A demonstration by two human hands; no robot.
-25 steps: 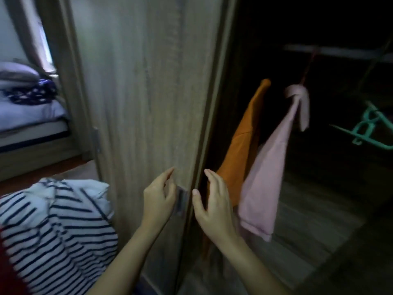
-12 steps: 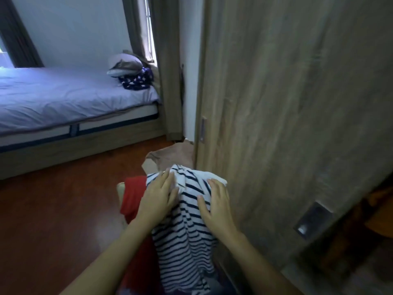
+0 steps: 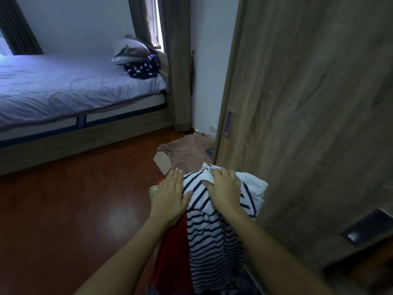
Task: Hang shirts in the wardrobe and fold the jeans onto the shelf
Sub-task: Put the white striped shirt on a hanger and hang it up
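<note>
A white shirt with dark blue stripes (image 3: 212,235) hangs over the top of a clothes pile in front of the wardrobe door (image 3: 308,124). My right hand (image 3: 225,192) grips a bunch of its fabric near the collar. My left hand (image 3: 170,196) lies flat with straight fingers beside the shirt's left edge, its thumb touching the stripes. A red garment (image 3: 170,252) hangs under and left of the striped shirt. The wardrobe's inside is almost wholly hidden behind the door. No jeans can be made out.
A bed (image 3: 63,92) with a pillow (image 3: 129,50) and a star-patterned cloth (image 3: 142,69) fills the left. A brown cloth over a cardboard box (image 3: 185,152) sits on the red-brown floor (image 3: 63,209) past the pile. The door has recessed handles (image 3: 228,123).
The view swung left from the open wardrobe with its hanging orange and pink shirts to the pile. Both hands left the door edge; my right hand has now bunched the striped shirt.
</note>
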